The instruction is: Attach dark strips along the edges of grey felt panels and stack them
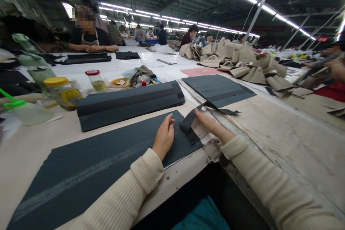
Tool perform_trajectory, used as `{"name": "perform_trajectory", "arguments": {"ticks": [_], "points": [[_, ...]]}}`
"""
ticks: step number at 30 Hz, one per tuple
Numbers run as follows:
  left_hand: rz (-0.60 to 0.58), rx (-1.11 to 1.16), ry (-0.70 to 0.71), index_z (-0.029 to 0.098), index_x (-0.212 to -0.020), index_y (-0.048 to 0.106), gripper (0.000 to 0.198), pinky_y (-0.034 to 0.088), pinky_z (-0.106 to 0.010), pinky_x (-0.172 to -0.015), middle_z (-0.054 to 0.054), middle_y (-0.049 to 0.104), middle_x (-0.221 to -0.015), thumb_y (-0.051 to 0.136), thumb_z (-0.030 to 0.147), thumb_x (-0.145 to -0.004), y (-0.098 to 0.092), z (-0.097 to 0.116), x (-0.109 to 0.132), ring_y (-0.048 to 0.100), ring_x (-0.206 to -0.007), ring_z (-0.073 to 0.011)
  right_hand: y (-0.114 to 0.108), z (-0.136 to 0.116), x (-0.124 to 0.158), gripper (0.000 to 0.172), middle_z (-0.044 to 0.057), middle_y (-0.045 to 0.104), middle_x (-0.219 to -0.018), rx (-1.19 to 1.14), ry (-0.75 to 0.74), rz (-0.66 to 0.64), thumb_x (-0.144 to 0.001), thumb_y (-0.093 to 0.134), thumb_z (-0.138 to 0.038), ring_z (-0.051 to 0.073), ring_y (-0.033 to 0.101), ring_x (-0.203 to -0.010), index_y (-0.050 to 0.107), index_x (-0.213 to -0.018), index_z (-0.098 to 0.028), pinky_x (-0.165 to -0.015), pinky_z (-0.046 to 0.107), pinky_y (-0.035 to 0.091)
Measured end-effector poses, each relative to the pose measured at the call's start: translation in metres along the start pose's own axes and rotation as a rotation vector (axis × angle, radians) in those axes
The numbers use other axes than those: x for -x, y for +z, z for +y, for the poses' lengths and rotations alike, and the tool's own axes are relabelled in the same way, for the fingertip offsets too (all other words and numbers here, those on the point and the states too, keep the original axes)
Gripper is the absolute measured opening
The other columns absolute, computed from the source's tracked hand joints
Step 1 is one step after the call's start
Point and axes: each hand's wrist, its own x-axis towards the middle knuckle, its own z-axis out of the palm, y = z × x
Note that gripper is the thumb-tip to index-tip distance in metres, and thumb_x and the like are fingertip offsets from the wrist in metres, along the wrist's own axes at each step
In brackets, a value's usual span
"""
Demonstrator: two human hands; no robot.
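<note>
My right hand pinches a dark fabric strip, which bends and twists, one end hanging towards the dark panel and the other trailing right. To its left, my left hand is over the right part of a long dark blue-green panel, fingers curled together and no object visible in them. I cannot tell whether it touches the panel. A pale, streaky band runs along this panel. Behind it lies a folded dark stack with a black strip along it. Beyond my right hand is another dark panel, also bearing a black strip.
At the left stand a yellow-lidded jar, a red-lidded jar, a green bottle and a squeeze bottle. Beige pieces are heaped at the back right. A co-worker leans on the far table; others are farther back.
</note>
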Motion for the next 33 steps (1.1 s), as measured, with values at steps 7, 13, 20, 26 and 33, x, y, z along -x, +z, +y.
{"name": "perform_trajectory", "arguments": {"ticks": [7,13,20,26,33], "points": [[0.335,0.617,-0.232,0.020,-0.118,0.042,0.034,0.048,-0.025,-0.074,-0.009,0.056,-0.111,0.032,0.035,-0.089,-0.025,0.004,-0.022,0.059,-0.092,-0.0141,0.015,-0.100,-0.017,0.059,0.009,0.047,-0.128,-0.149,-0.146,-0.056,-0.081,0.047,-0.050,0.023,0.034,-0.125,0.039,-0.131,-0.019,-0.104,0.038,0.027],[0.419,0.744,-0.548,0.016,-0.103,0.054,0.023,0.046,-0.021,-0.063,-0.008,0.061,-0.097,0.042,0.026,-0.086,-0.098,0.001,-0.011,0.060,-0.076,-0.0115,0.009,-0.111,0.011,0.082,0.014,0.025,-0.142,-0.018,-0.163,-0.432,-0.075,0.043,-0.065,0.025,0.020,-0.131,0.030,-0.136,-0.013,-0.107,0.046,0.015],[0.248,0.453,-0.658,0.022,-0.119,0.045,0.038,0.046,-0.025,-0.071,-0.009,0.057,-0.113,0.045,0.039,-0.085,-0.168,0.003,0.047,0.059,-0.091,-0.0162,0.003,-0.075,0.040,0.059,0.009,0.025,-0.142,-0.001,-0.002,-0.321,-0.087,0.032,-0.050,0.020,0.020,-0.132,0.033,-0.135,-0.016,-0.108,0.042,0.020],[-0.011,0.093,-0.642,0.028,-0.122,0.042,0.055,0.044,-0.026,-0.072,-0.008,0.048,-0.127,0.052,0.054,-0.075,-0.181,0.006,0.052,0.051,-0.108,-0.0212,0.019,-0.064,0.060,0.049,0.008,0.032,-0.140,0.024,-0.022,-0.205,-0.088,0.035,-0.043,0.020,0.027,-0.129,0.040,-0.131,-0.020,-0.105,0.044,0.026],[-0.264,-0.642,-0.225,0.018,-0.111,0.056,0.057,0.043,-0.031,-0.072,-0.008,0.060,-0.101,0.052,0.058,-0.070,-0.186,0.021,0.042,0.056,-0.084,-0.0222,0.029,-0.060,0.065,0.042,0.008,0.038,-0.136,0.092,-0.042,-0.070,-0.089,0.035,-0.038,0.020,0.032,-0.127,0.046,-0.125,-0.021,-0.104,0.047,0.026]]}}
